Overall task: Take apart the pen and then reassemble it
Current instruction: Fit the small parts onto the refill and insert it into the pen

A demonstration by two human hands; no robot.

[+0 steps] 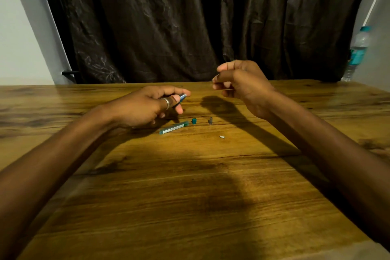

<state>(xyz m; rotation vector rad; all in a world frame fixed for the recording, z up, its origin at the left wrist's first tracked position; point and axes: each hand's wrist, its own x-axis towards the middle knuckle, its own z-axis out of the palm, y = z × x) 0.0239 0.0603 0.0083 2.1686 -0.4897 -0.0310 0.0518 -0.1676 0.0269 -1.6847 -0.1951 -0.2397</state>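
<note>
My left hand (147,105) rests low over the wooden table (190,186) and grips a blue pen barrel (182,97), whose open end pokes out past the thumb. My right hand (240,82) is raised to the right of it, fingers pinched on a very thin lead-like rod (223,89) that runs sideways. On the table below the hands lie a teal lead case (174,127), a small teal cap (194,120), a small dark grey piece (210,120) and a tiny white piece (222,137).
A dark curtain (190,23) hangs right behind the table's far edge. A plastic water bottle (356,53) stands at the far right by the wall. My forearms cast broad shadows across the wood.
</note>
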